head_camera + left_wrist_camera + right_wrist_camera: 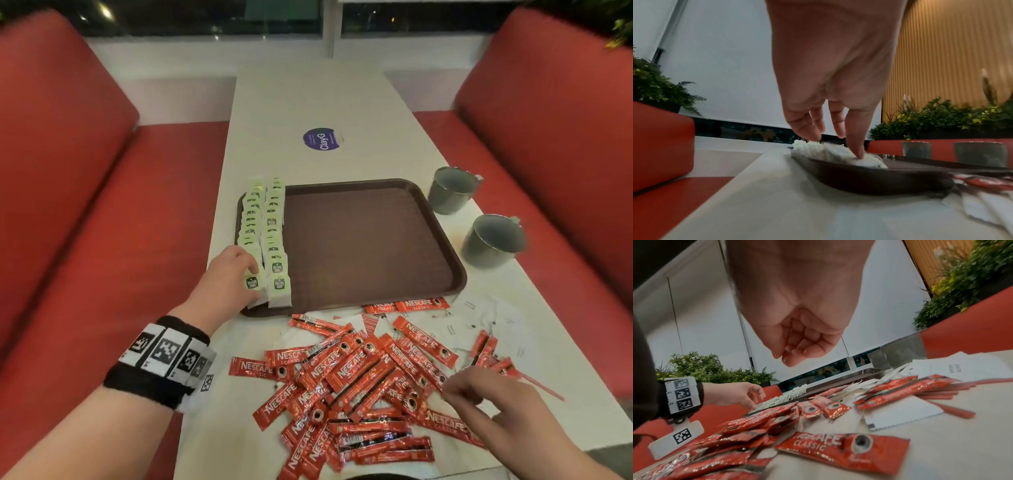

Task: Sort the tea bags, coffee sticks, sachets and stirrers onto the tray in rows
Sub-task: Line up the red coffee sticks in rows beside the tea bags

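A brown tray lies on the white table. Two rows of green-tagged tea bags run along its left side. My left hand reaches down onto the near end of the left row; in the left wrist view its fingers are fairly straight and touch the tea bags. A heap of red coffee sticks lies in front of the tray. My right hand hovers over the heap's right side, fingers curled with nothing in them. White sachets and a pink stirrer lie right of the heap.
Two grey cups stand right of the tray. A purple sticker marks the far table. Red benches flank both long sides. Most of the tray's floor is bare.
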